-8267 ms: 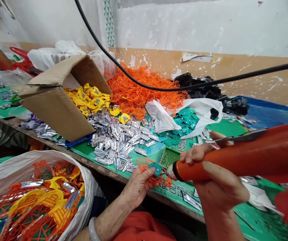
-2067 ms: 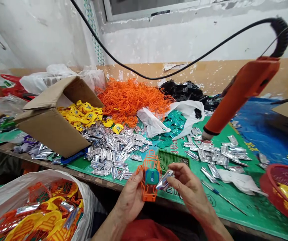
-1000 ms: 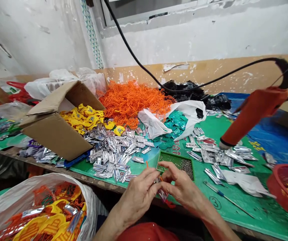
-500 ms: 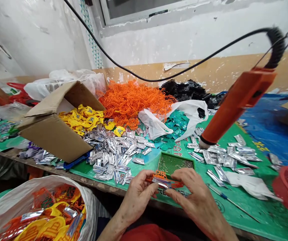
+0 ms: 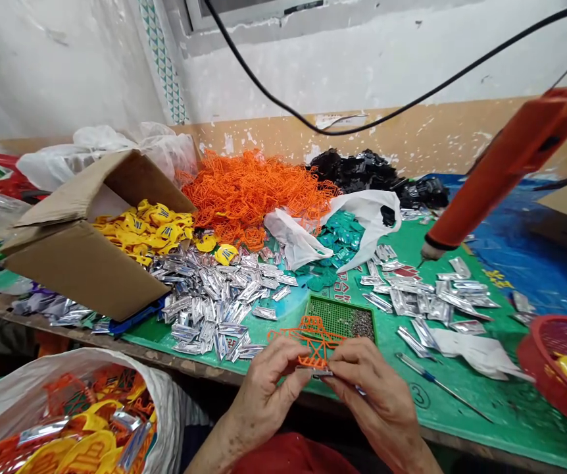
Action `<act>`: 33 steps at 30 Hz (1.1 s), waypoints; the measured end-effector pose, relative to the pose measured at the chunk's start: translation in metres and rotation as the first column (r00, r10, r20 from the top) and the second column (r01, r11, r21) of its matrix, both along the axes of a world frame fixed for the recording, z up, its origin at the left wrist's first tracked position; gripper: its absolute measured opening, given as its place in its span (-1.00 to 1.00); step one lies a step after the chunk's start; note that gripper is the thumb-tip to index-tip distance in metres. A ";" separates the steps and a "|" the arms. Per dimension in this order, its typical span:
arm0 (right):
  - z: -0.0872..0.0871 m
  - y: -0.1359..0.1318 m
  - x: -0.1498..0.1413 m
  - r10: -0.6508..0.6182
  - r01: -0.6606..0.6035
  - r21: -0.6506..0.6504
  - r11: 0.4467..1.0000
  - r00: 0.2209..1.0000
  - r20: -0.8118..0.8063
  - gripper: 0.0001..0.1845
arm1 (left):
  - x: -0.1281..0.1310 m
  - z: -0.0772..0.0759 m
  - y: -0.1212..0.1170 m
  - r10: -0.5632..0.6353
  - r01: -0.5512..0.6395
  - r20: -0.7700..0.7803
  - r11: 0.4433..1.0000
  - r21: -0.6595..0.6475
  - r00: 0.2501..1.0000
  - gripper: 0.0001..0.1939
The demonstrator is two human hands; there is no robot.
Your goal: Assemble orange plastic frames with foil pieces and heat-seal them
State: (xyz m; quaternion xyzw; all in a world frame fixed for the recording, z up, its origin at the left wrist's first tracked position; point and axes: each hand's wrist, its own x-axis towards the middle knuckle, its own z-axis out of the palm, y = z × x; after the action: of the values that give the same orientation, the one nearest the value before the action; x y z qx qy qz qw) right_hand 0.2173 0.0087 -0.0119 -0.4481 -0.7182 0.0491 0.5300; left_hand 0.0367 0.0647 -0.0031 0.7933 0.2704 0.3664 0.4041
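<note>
Between my hands is a flat orange plastic lattice frame (image 5: 317, 342), with a shiny silver piece (image 5: 320, 372) along its near edge. My left hand (image 5: 260, 385) pinches the left end of both, while my right hand (image 5: 377, 388) grips the right end with thumb and fingers. The fingers partly hide where the two parts meet. Just beyond them, a green mesh tray (image 5: 325, 311) holds small dark screws (image 5: 362, 325) on its right side. An orange electric screwdriver (image 5: 505, 174) hangs at the upper right, tip down.
Silver pieces (image 5: 214, 296) lie heaped at left centre, behind them orange frames (image 5: 248, 191). A cardboard box (image 5: 86, 273) with yellow parts leans at left. A white sack (image 5: 177, 388) stands below. At right lie a hand screwdriver (image 5: 448, 388) and a red basket (image 5: 525, 368).
The orange frame has been tilted up, so its lattice shows above my fingers and the silver piece lies at its lower edge. My view has turned slightly; the hanging screwdriver appears farther right.
</note>
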 end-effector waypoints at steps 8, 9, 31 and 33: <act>0.006 -0.008 -0.005 -0.066 0.060 0.122 0.991 0.996 0.052 -0.73 | -0.001 -0.009 -0.002 -0.047 0.038 0.044 0.981 0.190 0.998 -0.74; 0.006 -0.010 -0.005 -0.074 0.065 0.131 0.989 0.995 0.062 -0.74 | -0.001 -0.009 -0.002 -0.053 0.043 0.046 0.978 0.205 0.998 -0.75; 0.001 -0.015 -0.006 -0.117 0.104 0.127 0.986 0.988 0.100 -0.78 | -0.004 -0.006 -0.005 -0.080 0.100 -0.068 0.913 0.396 0.995 -0.83; -0.002 -0.015 -0.005 -0.121 0.110 0.114 0.987 0.988 0.095 -0.77 | -0.002 -0.005 -0.006 -0.078 0.107 -0.088 0.911 0.398 0.993 -0.81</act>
State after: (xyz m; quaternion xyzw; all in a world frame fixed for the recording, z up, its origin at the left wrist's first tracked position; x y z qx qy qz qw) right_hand 0.2118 -0.0061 -0.0139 -0.4616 -0.7187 -0.0434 0.5182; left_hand 0.0345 0.0589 -0.0078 0.8837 0.1656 0.3663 0.2399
